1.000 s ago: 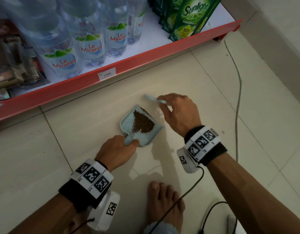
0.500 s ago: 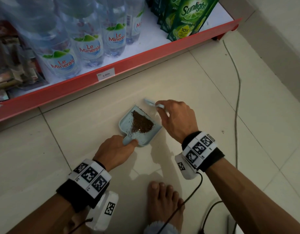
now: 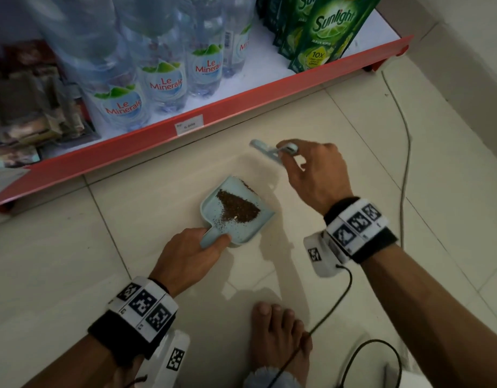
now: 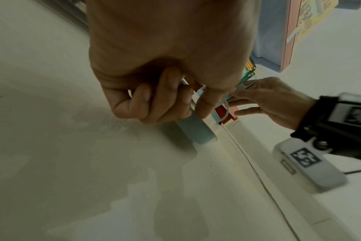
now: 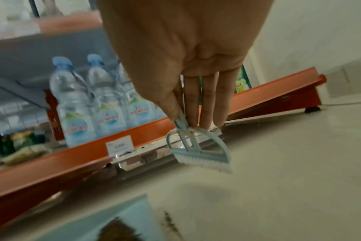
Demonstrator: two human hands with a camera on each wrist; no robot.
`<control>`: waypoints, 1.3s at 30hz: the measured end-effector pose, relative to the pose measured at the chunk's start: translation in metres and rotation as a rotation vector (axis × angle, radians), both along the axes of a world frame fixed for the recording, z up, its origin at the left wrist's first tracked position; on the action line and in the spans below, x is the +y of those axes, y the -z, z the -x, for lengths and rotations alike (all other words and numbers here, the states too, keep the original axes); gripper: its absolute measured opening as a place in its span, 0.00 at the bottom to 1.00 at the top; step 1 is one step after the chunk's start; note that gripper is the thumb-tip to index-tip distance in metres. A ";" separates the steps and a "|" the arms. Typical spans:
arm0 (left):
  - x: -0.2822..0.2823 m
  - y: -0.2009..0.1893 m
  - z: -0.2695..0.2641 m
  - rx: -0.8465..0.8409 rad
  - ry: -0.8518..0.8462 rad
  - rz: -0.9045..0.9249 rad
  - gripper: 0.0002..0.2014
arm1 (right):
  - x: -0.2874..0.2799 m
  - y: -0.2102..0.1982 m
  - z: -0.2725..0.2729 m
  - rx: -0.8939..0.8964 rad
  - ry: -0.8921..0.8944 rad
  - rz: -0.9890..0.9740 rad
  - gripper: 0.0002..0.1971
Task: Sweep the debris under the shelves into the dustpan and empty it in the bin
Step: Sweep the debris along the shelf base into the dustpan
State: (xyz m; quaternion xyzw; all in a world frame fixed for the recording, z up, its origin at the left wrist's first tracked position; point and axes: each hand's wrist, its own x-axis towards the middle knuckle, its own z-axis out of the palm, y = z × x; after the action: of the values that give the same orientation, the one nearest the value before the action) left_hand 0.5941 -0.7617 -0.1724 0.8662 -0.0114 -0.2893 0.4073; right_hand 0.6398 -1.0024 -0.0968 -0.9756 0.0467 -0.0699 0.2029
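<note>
A left hand (image 3: pixel 185 259) grips the handle of a pale blue dustpan (image 3: pixel 236 211) on the floor (image 3: pixel 73 261), just before a red shelf (image 3: pixel 241 107). Brown debris (image 3: pixel 237 210) lies inside it. Beyond the dustpan, the right hand (image 3: pixel 314 175) pinches a small brush (image 5: pixel 198 146).

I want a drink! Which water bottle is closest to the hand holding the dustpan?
The front Le Minerale bottle, farthest left in the row, is closest to the left hand gripping the dustpan. The others stand further back.

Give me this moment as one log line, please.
left hand: grips dustpan handle | debris: piled inside | right hand: pinches brush near shelf
</note>
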 end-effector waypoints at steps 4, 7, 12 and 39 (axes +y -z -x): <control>0.018 0.000 0.011 -0.023 -0.024 0.005 0.22 | 0.004 0.018 -0.033 0.079 -0.100 0.086 0.14; 0.030 0.001 0.018 -0.044 -0.054 -0.010 0.25 | 0.012 0.029 -0.039 0.190 -0.345 0.074 0.15; 0.046 0.000 0.031 -0.062 -0.077 -0.027 0.26 | -0.016 0.020 -0.020 0.311 -0.636 0.092 0.13; 0.070 0.004 0.028 -0.023 -0.119 0.081 0.23 | -0.031 0.003 -0.019 0.292 -0.658 0.127 0.14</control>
State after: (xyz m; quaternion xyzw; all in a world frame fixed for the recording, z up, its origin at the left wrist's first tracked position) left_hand 0.5662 -0.6920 -0.1762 0.8513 0.0237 -0.2541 0.4585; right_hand 0.6586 -1.0336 -0.1000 -0.9488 -0.2454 0.1364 0.1447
